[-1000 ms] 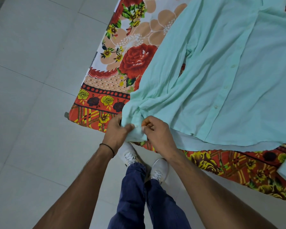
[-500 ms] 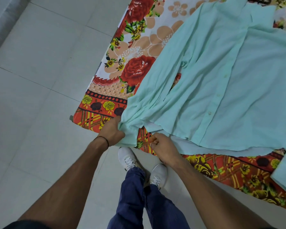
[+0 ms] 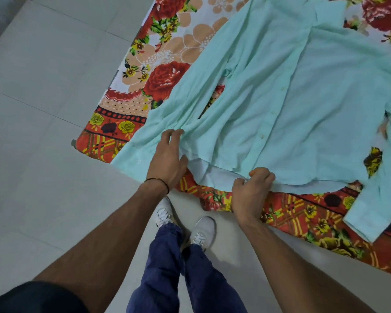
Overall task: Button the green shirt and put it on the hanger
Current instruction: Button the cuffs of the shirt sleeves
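floor tiles (image 3: 43, 109) lay pale beside a floral sheet (image 3: 167, 53), and the green shirt (image 3: 314, 98) was spread flat on that sheet, front up. the left hand (image 3: 167, 159) rested on its near sleeve, fingers loosely spread, gripping nothing. the right hand (image 3: 251, 193) pinched the bottom hem with curled fingers.

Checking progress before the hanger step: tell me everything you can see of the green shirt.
The green shirt, thin pale mint cloth, lies spread front-up and wrinkled on the floral sheet, small buttons down its closed front; whether fastened is unclear. One sleeve trails to the sheet's near corner. The left hand rests on that sleeve; the right hand pinches the hem.
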